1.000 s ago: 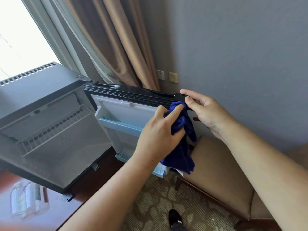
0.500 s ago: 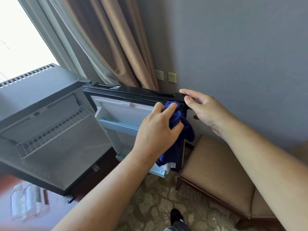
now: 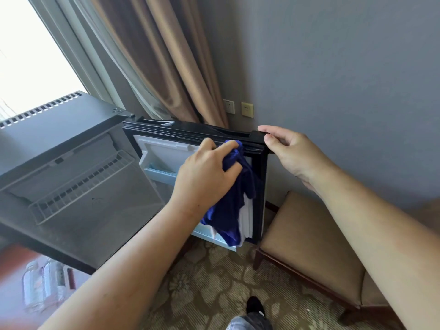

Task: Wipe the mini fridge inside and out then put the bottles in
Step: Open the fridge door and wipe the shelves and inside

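Note:
The black mini fridge (image 3: 59, 129) stands at the left with its door (image 3: 190, 129) swung wide open toward me. Inside the fridge a white wire shelf (image 3: 78, 186) shows. My left hand (image 3: 204, 177) grips a dark blue cloth (image 3: 228, 210) and presses it against the upper inner edge of the door, by the black seal. The cloth hangs down over the door's white lining. My right hand (image 3: 290, 151) holds the door's top outer corner. Clear plastic bottles (image 3: 45, 284) lie on the reddish wooden surface at the lower left, blurred.
A tan cushioned chair (image 3: 314, 244) with a dark wooden frame stands right beside the door, against the grey wall. Brown curtains (image 3: 154, 63) hang behind the fridge, next to a bright window. Two wall sockets (image 3: 238, 108) sit above the door. Patterned carpet lies below.
My left hand has slid the cloth a little leftward and upward along the door's top inner edge. My right hand keeps its hold on the corner.

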A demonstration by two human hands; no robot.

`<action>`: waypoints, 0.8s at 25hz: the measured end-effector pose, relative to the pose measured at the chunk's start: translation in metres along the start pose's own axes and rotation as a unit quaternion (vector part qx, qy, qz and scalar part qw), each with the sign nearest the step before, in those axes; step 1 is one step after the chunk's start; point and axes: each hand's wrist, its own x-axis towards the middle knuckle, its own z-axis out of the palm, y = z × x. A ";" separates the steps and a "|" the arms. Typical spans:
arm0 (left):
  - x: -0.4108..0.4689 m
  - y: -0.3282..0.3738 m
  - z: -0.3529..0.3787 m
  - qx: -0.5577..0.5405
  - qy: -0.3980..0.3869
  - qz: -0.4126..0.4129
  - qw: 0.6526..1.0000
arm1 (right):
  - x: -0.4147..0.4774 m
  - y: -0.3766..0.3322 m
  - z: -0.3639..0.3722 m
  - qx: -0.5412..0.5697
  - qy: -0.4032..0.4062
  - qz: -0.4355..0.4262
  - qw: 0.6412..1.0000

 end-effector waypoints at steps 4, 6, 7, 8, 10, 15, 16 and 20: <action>0.008 0.006 -0.001 -0.014 -0.005 -0.007 1.000 | 0.000 -0.001 0.004 0.001 -0.003 0.006 1.000; 0.010 0.017 0.002 -0.023 -0.007 0.012 1.000 | 0.001 -0.003 0.004 -0.004 -0.002 0.009 1.000; 0.009 0.023 0.005 -0.027 -0.009 0.023 0.999 | 0.002 -0.003 0.004 -0.006 -0.001 0.011 1.000; 0.008 0.028 0.008 -0.032 -0.012 0.032 0.999 | 0.003 -0.004 0.005 -0.007 0.002 0.013 1.000; 0.005 0.033 0.013 -0.053 -0.016 0.041 0.998 | 0.005 -0.004 0.005 -0.011 0.011 0.017 1.000; -0.021 0.014 0.015 -0.133 -0.073 0.074 0.986 | -0.001 -0.006 0.005 -0.007 0.012 0.023 1.000; -0.032 0.003 0.016 -0.159 -0.077 0.060 0.982 | -0.004 -0.008 0.007 -0.020 0.025 0.020 0.999; -0.062 -0.060 0.020 -0.291 -0.023 -0.100 0.951 | -0.010 -0.035 0.030 -0.210 0.186 -0.081 0.956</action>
